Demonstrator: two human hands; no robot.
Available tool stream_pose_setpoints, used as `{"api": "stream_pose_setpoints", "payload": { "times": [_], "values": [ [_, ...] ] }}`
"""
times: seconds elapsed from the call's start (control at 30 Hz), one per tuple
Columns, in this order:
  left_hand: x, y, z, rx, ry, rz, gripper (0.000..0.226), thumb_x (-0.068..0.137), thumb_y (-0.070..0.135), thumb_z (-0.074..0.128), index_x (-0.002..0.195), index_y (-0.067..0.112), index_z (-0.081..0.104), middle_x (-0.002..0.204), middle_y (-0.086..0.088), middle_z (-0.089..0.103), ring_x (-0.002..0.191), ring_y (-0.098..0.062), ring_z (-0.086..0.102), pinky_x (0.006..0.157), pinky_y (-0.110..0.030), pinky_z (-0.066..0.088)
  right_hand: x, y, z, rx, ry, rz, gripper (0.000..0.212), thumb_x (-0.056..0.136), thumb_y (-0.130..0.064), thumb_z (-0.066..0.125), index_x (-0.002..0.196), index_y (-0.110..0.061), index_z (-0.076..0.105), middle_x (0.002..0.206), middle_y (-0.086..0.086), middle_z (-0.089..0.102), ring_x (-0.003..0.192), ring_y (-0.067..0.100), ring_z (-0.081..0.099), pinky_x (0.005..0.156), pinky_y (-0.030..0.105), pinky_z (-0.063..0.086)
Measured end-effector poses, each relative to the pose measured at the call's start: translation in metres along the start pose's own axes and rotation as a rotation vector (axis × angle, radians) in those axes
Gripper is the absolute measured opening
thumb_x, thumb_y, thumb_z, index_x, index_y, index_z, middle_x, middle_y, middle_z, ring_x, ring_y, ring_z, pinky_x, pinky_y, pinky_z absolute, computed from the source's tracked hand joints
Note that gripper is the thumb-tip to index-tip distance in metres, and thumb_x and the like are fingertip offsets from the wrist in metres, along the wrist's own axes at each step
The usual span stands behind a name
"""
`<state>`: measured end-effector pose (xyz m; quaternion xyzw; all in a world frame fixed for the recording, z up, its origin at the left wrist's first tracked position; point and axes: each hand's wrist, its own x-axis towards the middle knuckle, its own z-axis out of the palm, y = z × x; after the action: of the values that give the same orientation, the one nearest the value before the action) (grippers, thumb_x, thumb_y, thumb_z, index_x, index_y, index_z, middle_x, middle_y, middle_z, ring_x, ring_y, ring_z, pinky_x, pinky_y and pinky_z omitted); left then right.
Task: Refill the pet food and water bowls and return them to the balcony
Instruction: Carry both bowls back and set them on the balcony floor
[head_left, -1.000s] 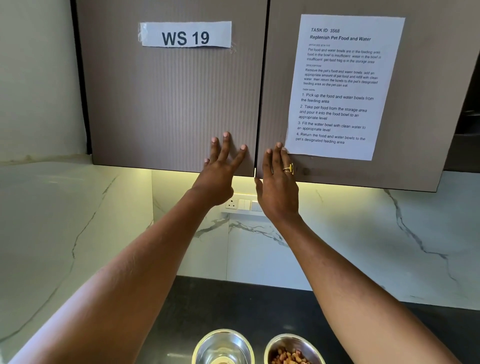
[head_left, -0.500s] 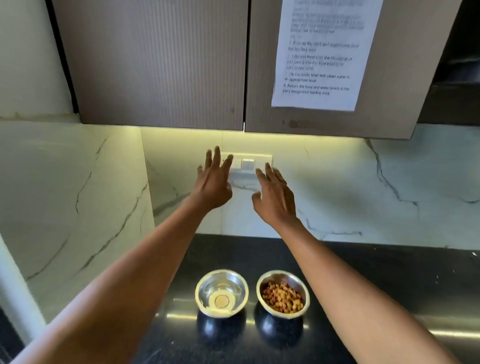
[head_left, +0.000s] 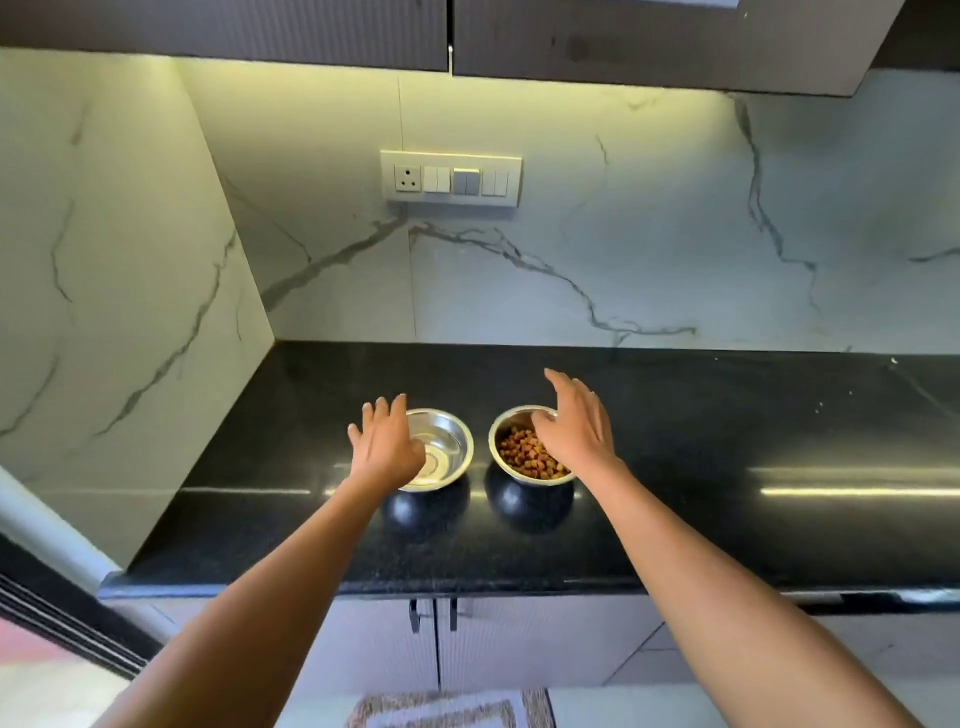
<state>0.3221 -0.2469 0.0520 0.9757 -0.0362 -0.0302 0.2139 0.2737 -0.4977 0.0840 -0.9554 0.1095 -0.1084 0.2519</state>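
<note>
Two open hands hover over two filled bowls, with the pick-up about to begin.

Under both hands lies the black countertop (head_left: 727, 441). The left hand (head_left: 387, 447) hangs with fingers spread and fairly straight over the near-left rim of the water bowl (head_left: 462, 436), holding nothing. The right hand (head_left: 574, 426), fingers loosely curved and apart, covers the right rim of the food bowl (head_left: 505, 422) and is also empty. Whether either hand touches steel cannot be told. The bowls stand just beside each other. Kibble (head_left: 524, 457) lies heaped just left of the right hand, and the water bowl seems to hold water. Refilling looks done, so the step in hand is lifting the bowls for the balcony. Each hand must close on its rim and rise level, or the water may slop.
</note>
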Motion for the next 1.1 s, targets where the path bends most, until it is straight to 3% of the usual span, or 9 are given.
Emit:
{"api": "stream_pose_setpoints", "payload": {
  "times": [0.17,0.37,0.4,0.47,0.57,0.8,0.93,1.1],
  "values": [
    [-0.004,-0.018,0.027,-0.207,-0.006,-0.212,0.077,0.083,0.016,0.057,0.153,0.006,0.028,0.149,-0.021,0.047,0.137,-0.041,0.044,0.111,-0.055,0.04,0.009,0.047,0.014,0.258,0.008,0.31,0.064,0.097,-0.024,0.071,0.155,-0.013,0.047,0.154,0.018,0.054,0.143,0.034,0.052,0.112,0.045,0.048],
    [0.001,-0.029,0.042,-0.379,0.031,-0.444,0.043,0.086,0.018,0.058,0.123,-0.004,0.055,0.112,-0.023,0.067,0.103,-0.041,0.066,0.08,-0.042,0.053,0.023,0.093,0.033,0.272,0.014,0.506,0.051,0.099,-0.021,0.067,0.145,-0.004,0.055,0.145,0.02,0.06,0.13,0.037,0.062,0.102,0.042,0.053],
    [0.004,-0.03,0.042,-0.464,0.018,-0.51,0.038,0.083,0.018,0.058,0.114,-0.003,0.062,0.101,-0.022,0.071,0.091,-0.038,0.07,0.077,-0.042,0.057,0.026,0.099,0.037,0.292,-0.015,0.553,0.046,0.099,-0.02,0.066,0.141,-0.004,0.059,0.141,0.021,0.063,0.121,0.037,0.067,0.098,0.042,0.059],
    [0.007,-0.031,0.046,-0.717,-0.003,-0.623,0.021,0.082,0.01,0.059,0.096,-0.002,0.069,0.084,-0.02,0.074,0.073,-0.031,0.073,0.073,-0.044,0.064,0.03,0.104,0.043,0.393,-0.106,0.642,0.027,0.101,-0.018,0.064,0.125,-0.007,0.067,0.124,0.019,0.071,0.098,0.032,0.076,0.076,0.041,0.067],
    [0.014,-0.038,0.059,-0.908,-0.069,-0.726,0.013,0.09,0.001,0.06,0.095,-0.003,0.071,0.073,-0.019,0.075,0.068,-0.03,0.073,0.065,-0.041,0.063,0.037,0.111,0.05,0.505,-0.233,0.693,0.013,0.105,-0.017,0.061,0.112,-0.009,0.067,0.109,0.016,0.074,0.09,0.027,0.077,0.055,0.031,0.063],
    [0.02,-0.047,0.071,-0.864,-0.091,-0.73,0.032,0.106,0.024,0.042,0.104,-0.002,0.061,0.079,-0.024,0.075,0.064,-0.033,0.075,0.052,-0.038,0.062,0.052,0.13,0.064,0.618,-0.304,0.703,0.016,0.103,-0.017,0.066,0.11,-0.005,0.072,0.098,0.017,0.078,0.079,0.028,0.08,0.058,0.034,0.064],
    [0.021,-0.048,0.071,-0.85,-0.066,-0.718,0.028,0.104,0.018,0.041,0.105,-0.003,0.06,0.082,-0.027,0.074,0.062,-0.034,0.075,0.049,-0.036,0.06,0.055,0.134,0.063,0.641,-0.371,0.682,0.011,0.104,-0.012,0.062,0.11,-0.005,0.069,0.101,0.019,0.077,0.08,0.03,0.08,0.06,0.035,0.065],
    [0.017,-0.046,0.073,-0.862,-0.034,-0.684,0.029,0.103,0.013,0.043,0.1,-0.007,0.063,0.079,-0.028,0.073,0.065,-0.037,0.074,0.052,-0.037,0.06,0.056,0.129,0.061,0.584,-0.325,0.617,0.012,0.104,-0.011,0.061,0.1,-0.005,0.07,0.097,0.018,0.075,0.075,0.029,0.079,0.048,0.028,0.061]
  ]
}}
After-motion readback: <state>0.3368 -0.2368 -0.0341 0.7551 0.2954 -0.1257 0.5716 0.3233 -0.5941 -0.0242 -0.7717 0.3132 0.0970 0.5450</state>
